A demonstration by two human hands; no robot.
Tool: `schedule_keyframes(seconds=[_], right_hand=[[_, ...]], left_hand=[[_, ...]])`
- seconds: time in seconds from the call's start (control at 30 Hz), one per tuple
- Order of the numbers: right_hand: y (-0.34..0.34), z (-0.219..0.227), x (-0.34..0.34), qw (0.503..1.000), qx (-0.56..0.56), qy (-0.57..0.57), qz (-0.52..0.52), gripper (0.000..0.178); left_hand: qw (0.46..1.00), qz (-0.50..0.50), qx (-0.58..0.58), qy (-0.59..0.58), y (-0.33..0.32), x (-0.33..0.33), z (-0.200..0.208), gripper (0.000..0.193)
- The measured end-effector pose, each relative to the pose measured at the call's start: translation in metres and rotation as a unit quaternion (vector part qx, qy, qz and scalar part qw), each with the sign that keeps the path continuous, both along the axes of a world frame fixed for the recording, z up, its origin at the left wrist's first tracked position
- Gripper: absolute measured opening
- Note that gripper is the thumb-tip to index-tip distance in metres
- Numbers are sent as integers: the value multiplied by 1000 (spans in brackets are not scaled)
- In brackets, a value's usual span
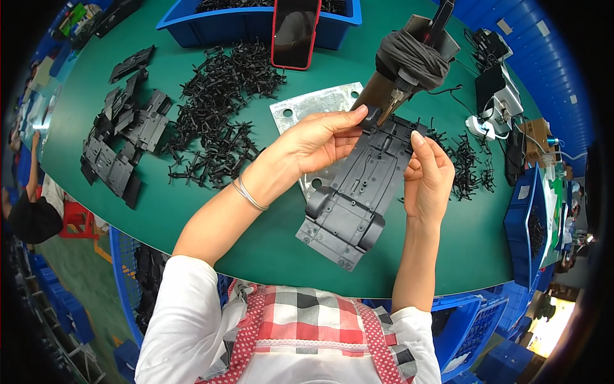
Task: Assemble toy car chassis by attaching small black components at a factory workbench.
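Note:
Between my hands is a dark grey plastic toy-car chassis (358, 185), with wheel arches along its sides and its far end higher up under a machine tip. My left hand (332, 137) grips the chassis at its far left corner, thumb on top. At the far right edge my right hand (430, 169) holds it too, thumb up and fingers curled beneath. Just over the far end comes the brass-coloured pointed tip (390, 110) of a fixed tool, its body wrapped in dark cloth (412, 59). Whether the tip touches the chassis I cannot tell. Under it lies a silvery metal plate (291, 115) with holes.
A large heap of small black plastic parts (214, 121) lies left of the plate, a smaller heap (470, 163) to the right. More chassis (118, 137) are stacked far left. A red-cased phone (294, 35) leans on a blue bin (211, 29). Power adapters (492, 115) and cables stand at right.

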State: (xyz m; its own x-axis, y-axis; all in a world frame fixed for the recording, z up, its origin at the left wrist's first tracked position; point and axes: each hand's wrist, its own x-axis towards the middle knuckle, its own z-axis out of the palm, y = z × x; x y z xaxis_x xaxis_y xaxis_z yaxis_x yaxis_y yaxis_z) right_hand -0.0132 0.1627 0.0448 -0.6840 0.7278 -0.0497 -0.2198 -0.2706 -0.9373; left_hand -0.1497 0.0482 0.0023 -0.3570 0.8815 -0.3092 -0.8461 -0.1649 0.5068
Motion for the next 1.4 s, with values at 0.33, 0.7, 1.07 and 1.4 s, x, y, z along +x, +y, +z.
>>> schedule_keyframes(seconds=[0.33,0.7,1.07,1.4], right_hand=[[2,-1,0,1000,1,-1,10,23],[1,2,0,1000,24,-5,6,28],[-7,12,-5,998,56,-17,-2,31],[0,-1,2,999,27,-28,20,29]], left_hand=[[1000,-1,10,12,0,1,1,26],[1000,-5,10,-1,-1,0,2,25],[1000,-5,23,-18,1,0,-5,23],[998,-17,23,-47,-1,-2,-5,21]])
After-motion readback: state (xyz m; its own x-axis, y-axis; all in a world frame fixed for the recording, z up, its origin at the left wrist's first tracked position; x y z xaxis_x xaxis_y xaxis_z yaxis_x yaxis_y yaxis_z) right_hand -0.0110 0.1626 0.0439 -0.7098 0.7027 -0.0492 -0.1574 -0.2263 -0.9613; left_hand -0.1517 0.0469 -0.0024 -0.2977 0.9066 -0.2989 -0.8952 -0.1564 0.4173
